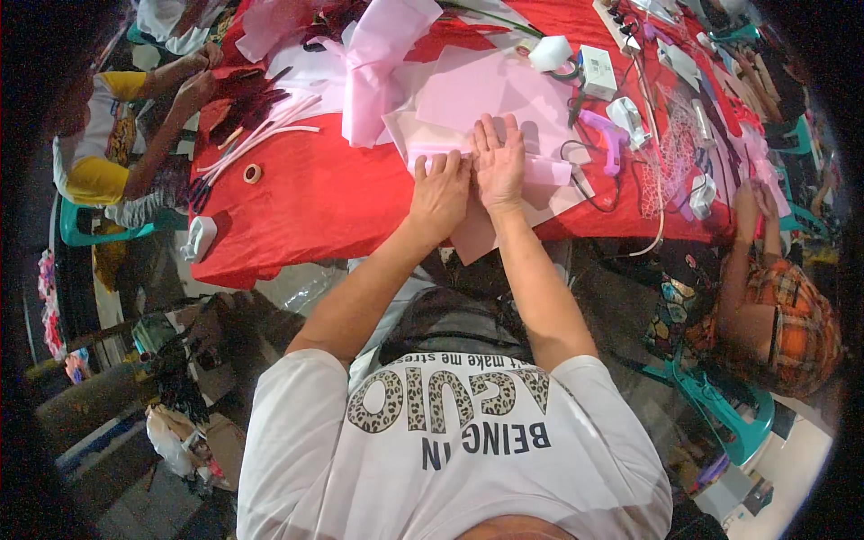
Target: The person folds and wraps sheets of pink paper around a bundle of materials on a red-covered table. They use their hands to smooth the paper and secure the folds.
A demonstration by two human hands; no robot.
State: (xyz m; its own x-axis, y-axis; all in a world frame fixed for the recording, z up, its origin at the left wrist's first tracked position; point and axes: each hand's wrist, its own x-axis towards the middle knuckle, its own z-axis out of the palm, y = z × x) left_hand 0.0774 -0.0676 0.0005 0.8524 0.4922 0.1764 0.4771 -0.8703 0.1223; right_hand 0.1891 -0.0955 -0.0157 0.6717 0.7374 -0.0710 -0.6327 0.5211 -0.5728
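Sheets of pink wrapping paper (463,85) lie on the red-covered table in front of me. One is folded into a strip (546,171) along its near side. My left hand (440,193), palm down, has its fingers bent over the left part of this strip; its thumb is hidden. Beside it, my right hand (499,169) rests on the strip with its palm up and fingers stretched out, holding nothing. The two hands nearly touch. A bunched pink wrap (378,76) sits just left of the sheets.
On the right are a purple glue gun (609,144), a small white box (597,72) and white tape dispensers (627,119). A tape roll (253,173), pale sticks (261,135) and another dispenser (199,238) lie on the left. People sit on both sides.
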